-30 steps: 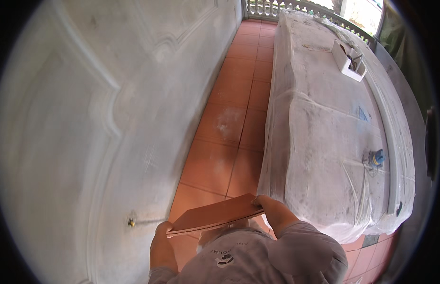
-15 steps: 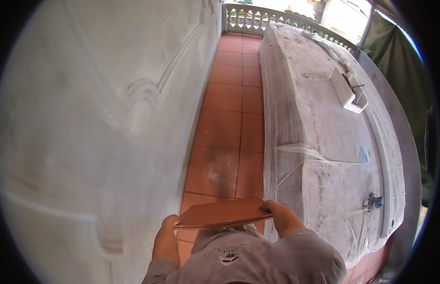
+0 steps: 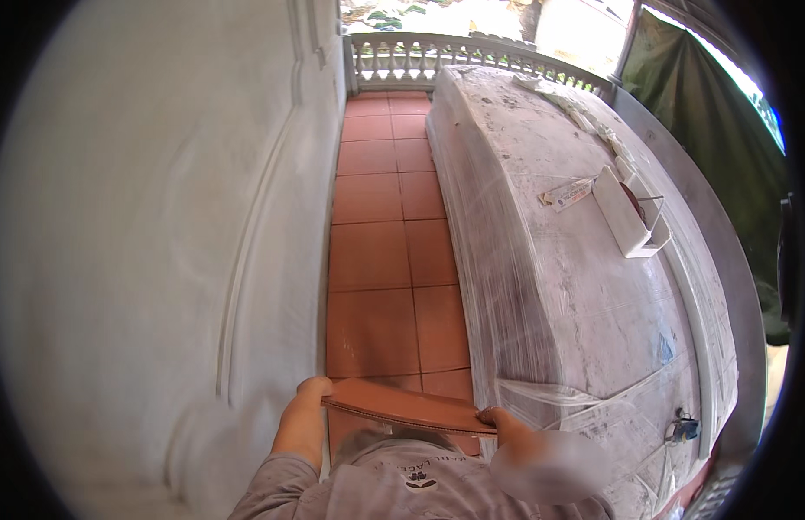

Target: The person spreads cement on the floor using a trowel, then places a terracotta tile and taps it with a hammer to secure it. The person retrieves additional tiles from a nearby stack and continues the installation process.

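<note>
Red-brown tile, just one, is up above the floor, held by two hands: left hand on one end, right hand on the other. One white box sits on one wrapped pile.

Strip of floor between a wall, left, and a covered stack, right
Above the near end, a tile spans left hand to right hand; a balustrade crosses the far end. Atop the stack, a box lies beyond a small object.
</note>
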`<state>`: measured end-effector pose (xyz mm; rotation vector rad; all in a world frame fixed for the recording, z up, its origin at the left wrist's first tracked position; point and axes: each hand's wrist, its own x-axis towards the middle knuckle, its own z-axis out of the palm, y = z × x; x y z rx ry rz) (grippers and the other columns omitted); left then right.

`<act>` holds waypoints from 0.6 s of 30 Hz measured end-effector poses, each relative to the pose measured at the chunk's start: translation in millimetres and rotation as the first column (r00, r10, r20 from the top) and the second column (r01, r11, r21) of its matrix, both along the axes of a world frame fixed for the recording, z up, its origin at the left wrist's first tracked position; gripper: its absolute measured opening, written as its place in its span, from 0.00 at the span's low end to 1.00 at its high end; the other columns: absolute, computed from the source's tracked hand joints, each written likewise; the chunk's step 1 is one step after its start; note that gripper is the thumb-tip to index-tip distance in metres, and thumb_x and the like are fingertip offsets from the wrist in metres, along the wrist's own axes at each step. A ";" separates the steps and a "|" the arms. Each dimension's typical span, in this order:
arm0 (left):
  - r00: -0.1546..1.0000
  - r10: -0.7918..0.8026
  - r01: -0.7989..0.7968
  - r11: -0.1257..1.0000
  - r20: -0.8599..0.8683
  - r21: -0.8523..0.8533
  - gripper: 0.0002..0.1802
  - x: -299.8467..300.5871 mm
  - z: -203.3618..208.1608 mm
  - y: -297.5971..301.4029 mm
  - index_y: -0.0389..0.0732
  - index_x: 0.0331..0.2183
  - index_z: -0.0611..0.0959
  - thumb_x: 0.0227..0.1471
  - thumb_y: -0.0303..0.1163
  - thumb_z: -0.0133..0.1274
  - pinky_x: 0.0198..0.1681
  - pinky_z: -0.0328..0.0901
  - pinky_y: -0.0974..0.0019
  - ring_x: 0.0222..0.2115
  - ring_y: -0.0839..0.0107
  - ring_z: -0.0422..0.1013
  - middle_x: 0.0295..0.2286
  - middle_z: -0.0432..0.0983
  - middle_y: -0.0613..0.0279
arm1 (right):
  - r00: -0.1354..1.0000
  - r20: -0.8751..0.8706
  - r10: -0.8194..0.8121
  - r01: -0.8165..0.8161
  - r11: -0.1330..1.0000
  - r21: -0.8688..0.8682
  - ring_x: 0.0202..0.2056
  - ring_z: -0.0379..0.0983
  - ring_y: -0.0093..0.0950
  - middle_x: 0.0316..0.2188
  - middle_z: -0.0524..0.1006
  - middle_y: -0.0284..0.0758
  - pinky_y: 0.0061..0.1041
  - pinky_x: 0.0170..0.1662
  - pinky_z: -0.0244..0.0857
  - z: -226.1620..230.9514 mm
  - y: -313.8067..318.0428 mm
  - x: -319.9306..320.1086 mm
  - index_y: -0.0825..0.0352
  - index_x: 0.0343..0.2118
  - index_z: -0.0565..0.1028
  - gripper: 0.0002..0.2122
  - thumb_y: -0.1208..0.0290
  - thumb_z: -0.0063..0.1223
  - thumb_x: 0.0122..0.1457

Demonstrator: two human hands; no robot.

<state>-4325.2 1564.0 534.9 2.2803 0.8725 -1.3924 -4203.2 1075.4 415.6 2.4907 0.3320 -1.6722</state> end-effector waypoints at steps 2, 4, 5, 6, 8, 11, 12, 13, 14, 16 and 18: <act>0.998 0.029 -0.030 0.999 -0.047 -0.015 0.15 59.8 6.3 21.2 0.47 0.31 0.85 0.52 0.45 0.51 0.37 0.67 0.62 0.32 0.68 0.75 0.30 0.80 0.63 | 0.978 -0.046 -0.206 0.204 0.978 -0.036 0.62 0.58 0.39 0.61 0.63 0.40 0.40 0.62 0.52 4.3 14.0 39.8 0.67 0.57 0.68 0.30 0.46 0.30 0.64; 0.990 0.056 -0.061 0.997 -0.129 -0.038 0.14 126.6 11.8 52.7 0.47 0.35 0.84 0.52 0.44 0.50 0.39 0.67 0.62 0.35 0.68 0.76 0.33 0.80 0.63 | 0.965 -0.012 -0.261 0.258 0.959 -0.120 0.61 0.59 0.39 0.60 0.64 0.41 0.39 0.62 0.52 9.3 39.1 84.9 0.67 0.56 0.69 0.30 0.45 0.33 0.63; 0.993 0.017 -0.021 0.999 -0.119 -0.027 0.15 156.3 10.3 66.6 0.46 0.34 0.84 0.52 0.44 0.50 0.37 0.68 0.61 0.33 0.67 0.75 0.32 0.80 0.61 | 0.959 0.002 -0.282 0.279 0.948 -0.155 0.61 0.59 0.39 0.59 0.65 0.42 0.39 0.62 0.51 10.0 55.5 109.1 0.67 0.56 0.69 0.30 0.44 0.34 0.63; 0.993 -0.022 0.020 1.000 -0.113 -0.015 0.16 187.4 6.1 80.5 0.44 0.33 0.84 0.53 0.44 0.49 0.35 0.68 0.60 0.30 0.66 0.75 0.31 0.80 0.60 | 0.963 -0.003 -0.268 0.265 0.956 -0.124 0.62 0.58 0.38 0.60 0.65 0.41 0.39 0.62 0.51 11.0 69.2 131.9 0.67 0.56 0.69 0.30 0.45 0.33 0.63; 0.990 -0.088 0.086 0.996 -0.108 -0.018 0.16 250.1 -1.9 111.0 0.43 0.33 0.84 0.53 0.43 0.48 0.34 0.68 0.59 0.28 0.65 0.75 0.29 0.80 0.59 | 0.973 -0.018 -0.232 0.231 0.972 -0.045 0.63 0.56 0.36 0.61 0.63 0.39 0.39 0.63 0.51 12.8 93.7 180.5 0.66 0.57 0.68 0.30 0.46 0.30 0.64; 0.981 -0.156 0.150 0.987 -0.112 -0.062 0.15 348.4 -13.4 156.9 0.43 0.34 0.84 0.54 0.41 0.48 0.35 0.69 0.58 0.30 0.65 0.76 0.30 0.80 0.60 | 0.962 -0.026 -0.273 0.272 0.962 -0.021 0.62 0.57 0.37 0.59 0.65 0.39 0.39 0.63 0.50 5.4 134.6 252.0 0.67 0.56 0.69 0.30 0.45 0.29 0.64; 0.977 -0.175 0.167 0.983 -0.122 -0.075 0.15 381.4 -14.6 171.0 0.43 0.34 0.84 0.54 0.40 0.48 0.36 0.69 0.58 0.31 0.65 0.77 0.31 0.80 0.60 | 0.936 -0.082 -0.341 0.341 0.940 -0.017 0.62 0.57 0.38 0.60 0.65 0.40 0.39 0.63 0.50 4.2 145.9 261.2 0.67 0.56 0.69 0.30 0.45 0.29 0.64; 0.976 -0.187 0.178 0.981 -0.115 -0.082 0.15 422.1 -11.0 185.1 0.43 0.35 0.85 0.54 0.39 0.48 0.37 0.69 0.57 0.32 0.64 0.77 0.32 0.81 0.60 | 0.920 -0.101 -0.380 0.378 0.925 -0.034 0.62 0.57 0.39 0.60 0.64 0.41 0.40 0.63 0.50 5.7 157.9 283.0 0.67 0.56 0.69 0.31 0.45 0.28 0.64; 0.980 -0.178 0.172 0.982 -0.091 -0.076 0.15 466.9 -4.3 199.3 0.44 0.37 0.84 0.53 0.39 0.48 0.38 0.69 0.57 0.34 0.64 0.77 0.34 0.80 0.60 | 0.900 -0.031 -0.434 0.434 0.901 -0.021 0.62 0.57 0.40 0.60 0.64 0.41 0.40 0.63 0.50 7.2 172.8 314.6 0.67 0.56 0.69 0.31 0.45 0.28 0.64; 0.980 -0.178 0.172 0.982 -0.089 -0.075 0.16 525.7 5.6 219.4 0.45 0.40 0.84 0.53 0.38 0.49 0.41 0.70 0.55 0.38 0.63 0.77 0.38 0.80 0.59 | 0.883 -0.028 -0.469 0.459 0.873 -0.166 0.62 0.57 0.42 0.60 0.64 0.43 0.41 0.63 0.50 11.8 199.5 361.4 0.68 0.56 0.69 0.31 0.44 0.27 0.64; 0.969 -0.241 0.239 0.970 -0.061 -0.046 0.17 594.2 18.4 242.1 0.46 0.42 0.84 0.52 0.38 0.50 0.43 0.69 0.54 0.41 0.62 0.76 0.40 0.79 0.59 | 0.835 0.017 -0.551 0.543 0.817 -0.196 0.61 0.57 0.43 0.59 0.64 0.44 0.42 0.63 0.50 17.3 231.6 411.3 0.69 0.56 0.68 0.32 0.44 0.28 0.64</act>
